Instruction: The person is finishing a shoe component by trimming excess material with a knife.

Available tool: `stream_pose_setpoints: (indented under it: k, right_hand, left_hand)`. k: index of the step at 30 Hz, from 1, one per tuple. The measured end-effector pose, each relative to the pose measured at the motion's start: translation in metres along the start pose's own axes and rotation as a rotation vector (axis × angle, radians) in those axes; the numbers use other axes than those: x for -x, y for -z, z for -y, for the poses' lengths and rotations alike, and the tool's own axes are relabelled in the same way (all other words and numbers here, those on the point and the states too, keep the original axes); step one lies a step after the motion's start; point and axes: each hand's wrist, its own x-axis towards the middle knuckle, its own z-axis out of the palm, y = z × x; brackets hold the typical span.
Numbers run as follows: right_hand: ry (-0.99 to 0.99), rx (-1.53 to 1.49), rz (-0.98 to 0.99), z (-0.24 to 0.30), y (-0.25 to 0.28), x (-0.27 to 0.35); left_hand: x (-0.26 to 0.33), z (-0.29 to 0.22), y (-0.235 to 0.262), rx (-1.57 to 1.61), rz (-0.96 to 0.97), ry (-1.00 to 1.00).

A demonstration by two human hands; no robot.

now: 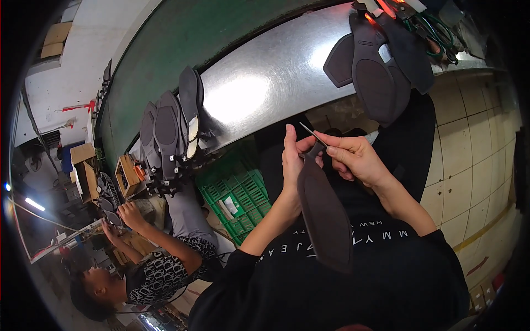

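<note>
free: bare metal tabletop (265, 83) centre | blocked: dark soles (381, 71) far right, upright soles (171, 127) left, green crate (243, 201) below

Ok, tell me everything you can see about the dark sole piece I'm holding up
The sole piece is a long, flat, dark grey insole shape, matte and soft-looking like foam or felt. It hangs narrow end up, widening downward in front of the black shirt. The left hand and right hand pinch its top; the right also holds a thin metal tool there.

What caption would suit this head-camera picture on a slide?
Both hands, left hand and right hand, hold a dark shoe sole and a thin metal tool beside a steel workbench.
</note>
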Motion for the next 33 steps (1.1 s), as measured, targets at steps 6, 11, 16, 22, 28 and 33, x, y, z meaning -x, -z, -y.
stream_pose_setpoints:
  k: [6, 11, 16, 22, 28, 33]
  right_hand:
    - [-0.05, 0.026, 0.009, 0.001, 0.004, -0.001]
    - [0.058, 0.28, 0.044, 0.001, -0.009, 0.004]
    - [-0.007, 0.048, 0.078, -0.006, -0.004, 0.001]
    - [0.14, 0.033, -0.002, -0.017, -0.004, -0.002]
    - [0.177, 0.018, -0.008, -0.014, -0.002, 0.003]
    - [0.193, 0.044, -0.051, -0.017, 0.0, 0.002]
  left_hand:
    - [-0.012, 0.008, 0.004, 0.095, 0.048, 0.091]
    - [-0.021, 0.007, 0.009, 0.062, 0.037, 0.064]
    - [-0.006, 0.013, -0.008, -0.077, -0.097, -0.241]
    - [-0.004, 0.017, -0.005, -0.147, -0.094, -0.279]
    - [-0.01, 0.021, 0.004, -0.016, 0.019, -0.156]
    - [-0.01, 0.024, 0.003, 0.002, 0.043, -0.126]
